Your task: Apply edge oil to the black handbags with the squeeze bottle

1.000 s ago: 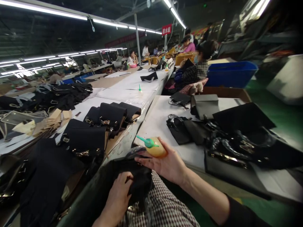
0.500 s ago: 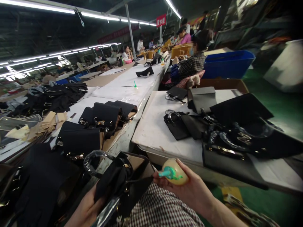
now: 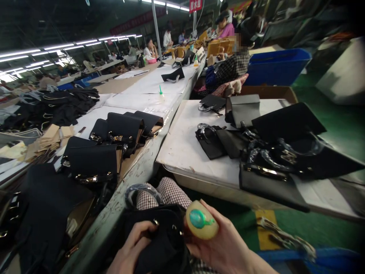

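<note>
A black handbag (image 3: 164, 243) rests on my lap over checked cloth, its plastic-wrapped handle (image 3: 142, 188) standing up at the far side. My left hand (image 3: 132, 247) grips the bag's near left part, fingers bent over the black material by a small gold stud. In my right hand (image 3: 225, 243) is a yellowish squeeze bottle (image 3: 203, 232) with a green cap and nozzle pointing roughly toward me. The bottle is close to the bag's right edge; whether its tip touches the bag I cannot tell. My right fingertips are partly hidden behind the bottle.
Several black bags (image 3: 94, 160) stand along the left table, near tan pieces (image 3: 47, 140). More bags (image 3: 273, 152) lie on the right-hand table (image 3: 176, 152). Another squeeze bottle (image 3: 161, 96) stands farther back. A co-worker (image 3: 236, 64) sits beside a blue bin (image 3: 276, 68).
The bag has shifted right and turned, with its flap no longer held out toward the bottle. My left hand has moved up and right onto it. The bottle is lower and tipped more toward me.
</note>
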Demonstrator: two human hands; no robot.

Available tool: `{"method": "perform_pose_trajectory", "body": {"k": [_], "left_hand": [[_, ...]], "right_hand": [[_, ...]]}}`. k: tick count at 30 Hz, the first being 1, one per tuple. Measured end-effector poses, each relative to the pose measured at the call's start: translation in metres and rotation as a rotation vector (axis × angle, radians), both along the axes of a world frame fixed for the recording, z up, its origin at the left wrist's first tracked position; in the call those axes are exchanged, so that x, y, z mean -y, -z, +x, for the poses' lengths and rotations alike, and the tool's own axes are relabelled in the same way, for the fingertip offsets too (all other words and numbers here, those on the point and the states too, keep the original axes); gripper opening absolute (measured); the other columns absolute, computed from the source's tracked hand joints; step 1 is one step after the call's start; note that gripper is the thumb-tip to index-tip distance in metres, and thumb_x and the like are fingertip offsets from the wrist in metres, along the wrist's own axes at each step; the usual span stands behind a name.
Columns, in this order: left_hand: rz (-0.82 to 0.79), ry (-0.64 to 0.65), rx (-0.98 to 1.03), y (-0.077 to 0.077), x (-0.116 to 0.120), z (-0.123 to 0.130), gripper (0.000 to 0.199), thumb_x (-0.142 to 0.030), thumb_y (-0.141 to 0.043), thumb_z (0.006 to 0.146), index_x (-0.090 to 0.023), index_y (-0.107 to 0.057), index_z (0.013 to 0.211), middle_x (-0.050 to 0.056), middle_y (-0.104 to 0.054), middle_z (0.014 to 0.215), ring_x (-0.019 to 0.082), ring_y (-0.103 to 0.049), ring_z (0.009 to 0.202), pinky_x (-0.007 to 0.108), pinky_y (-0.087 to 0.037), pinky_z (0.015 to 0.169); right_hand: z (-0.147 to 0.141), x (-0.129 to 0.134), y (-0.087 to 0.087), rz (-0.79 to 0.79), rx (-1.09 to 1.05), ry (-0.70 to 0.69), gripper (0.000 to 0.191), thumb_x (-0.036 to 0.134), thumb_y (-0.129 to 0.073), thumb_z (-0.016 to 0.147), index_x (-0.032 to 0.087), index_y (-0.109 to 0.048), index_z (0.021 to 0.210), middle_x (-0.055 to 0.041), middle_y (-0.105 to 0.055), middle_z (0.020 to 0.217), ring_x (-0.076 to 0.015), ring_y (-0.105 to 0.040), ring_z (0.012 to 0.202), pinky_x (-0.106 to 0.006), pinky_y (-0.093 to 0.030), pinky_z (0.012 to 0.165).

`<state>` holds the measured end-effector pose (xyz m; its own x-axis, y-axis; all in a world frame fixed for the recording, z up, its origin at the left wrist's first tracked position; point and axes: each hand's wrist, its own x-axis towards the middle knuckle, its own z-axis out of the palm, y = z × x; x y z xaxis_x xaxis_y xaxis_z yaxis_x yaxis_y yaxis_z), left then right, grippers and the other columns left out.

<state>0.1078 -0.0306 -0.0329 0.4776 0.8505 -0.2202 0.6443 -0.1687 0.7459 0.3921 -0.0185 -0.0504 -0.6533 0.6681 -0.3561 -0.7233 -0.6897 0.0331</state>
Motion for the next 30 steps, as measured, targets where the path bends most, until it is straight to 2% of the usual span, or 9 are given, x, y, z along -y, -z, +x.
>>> {"method": "perform_pose_trajectory", "body": {"k": [3,7,13,18,21,24,26,28,30], "left_hand": [[0.226,0.054,-0.105,0.008,0.005,0.006,0.020,-0.042,-0.061,0.097,-0.026,-0.072,0.102,0.007,-0.048,0.161,0.030,-0.055,0.139,0.034,-0.056,0.105],[0.385,0.204,-0.110,0.011,-0.001,0.016,0.016,-0.036,-0.059,0.098,-0.024,-0.068,0.103,0.010,-0.061,0.148,0.031,-0.051,0.140,0.039,-0.053,0.108],[0.414,0.219,0.012,0.004,-0.023,0.030,0.017,-0.009,-0.048,0.093,-0.023,-0.058,0.091,0.005,-0.071,0.100,0.019,-0.066,0.091,0.028,-0.051,0.073],[0.381,0.122,0.049,0.006,-0.029,0.028,0.023,-0.005,-0.052,0.090,-0.025,-0.057,0.101,0.001,-0.070,0.098,0.019,-0.067,0.087,0.029,-0.053,0.079],[0.327,0.061,0.030,0.010,-0.031,0.026,0.049,-0.006,-0.061,0.085,-0.031,-0.052,0.127,0.001,-0.072,0.112,0.021,-0.071,0.098,0.030,-0.056,0.088],[0.418,0.203,-0.069,0.010,-0.036,0.029,0.085,-0.007,-0.060,0.088,-0.039,-0.026,0.158,0.005,-0.069,0.131,0.025,-0.070,0.113,0.033,-0.058,0.093],[0.497,0.353,-0.229,0.005,-0.040,0.035,0.094,-0.007,-0.058,0.088,-0.042,-0.016,0.164,0.006,-0.071,0.121,0.027,-0.072,0.103,0.032,-0.059,0.077],[0.516,0.492,-0.376,-0.003,-0.043,0.042,0.094,-0.011,-0.059,0.087,-0.044,-0.016,0.165,0.006,-0.070,0.109,0.027,-0.071,0.089,0.029,-0.055,0.063],[0.456,0.547,-0.424,-0.009,-0.043,0.049,0.086,-0.016,-0.060,0.089,-0.045,-0.026,0.162,0.005,-0.068,0.106,0.025,-0.070,0.084,0.028,-0.053,0.062]], "right_hand": [[-0.005,0.009,-0.006,-0.101,0.073,0.066,0.035,0.046,-0.075,0.093,0.011,-0.077,0.095,-0.0116,-0.081,0.092,-0.0223,-0.075,0.085,-0.031,-0.057,0.080],[-0.008,0.016,-0.009,-0.089,0.180,0.184,0.025,0.042,-0.083,0.086,0.019,-0.076,0.092,-0.0048,-0.079,0.086,-0.0212,-0.072,0.078,-0.032,-0.056,0.072],[0.001,0.012,-0.017,-0.003,0.294,0.149,0.028,0.042,-0.084,0.086,0.017,-0.075,0.092,-0.0060,-0.078,0.086,-0.0209,-0.071,0.080,-0.031,-0.056,0.075],[0.030,0.005,-0.016,0.053,0.451,0.185,0.041,0.050,-0.076,0.090,0.011,-0.075,0.103,-0.0192,-0.079,0.103,-0.0348,-0.074,0.093,-0.053,-0.056,0.092],[0.038,0.007,-0.015,0.115,0.411,0.176,0.047,0.053,-0.066,0.096,0.008,-0.074,0.105,-0.0247,-0.077,0.109,-0.0410,-0.073,0.104,-0.059,-0.051,0.100],[0.037,0.011,-0.014,0.149,0.351,0.196,0.042,0.050,-0.066,0.098,0.011,-0.073,0.111,-0.0215,-0.078,0.111,-0.0382,-0.072,0.112,-0.055,-0.049,0.105],[0.034,0.012,-0.015,0.145,0.332,0.211,0.038,0.049,-0.069,0.097,0.014,-0.072,0.113,-0.0182,-0.079,0.109,-0.0352,-0.073,0.110,-0.052,-0.050,0.105],[0.028,0.010,-0.017,0.152,0.342,0.216,0.037,0.048,-0.070,0.096,0.016,-0.072,0.114,-0.0164,-0.080,0.107,-0.0337,-0.074,0.107,-0.051,-0.051,0.103],[0.022,0.008,-0.022,0.189,0.359,0.202,0.038,0.048,-0.068,0.098,0.014,-0.072,0.115,-0.0170,-0.079,0.107,-0.0333,-0.075,0.105,-0.050,-0.055,0.099]]}}
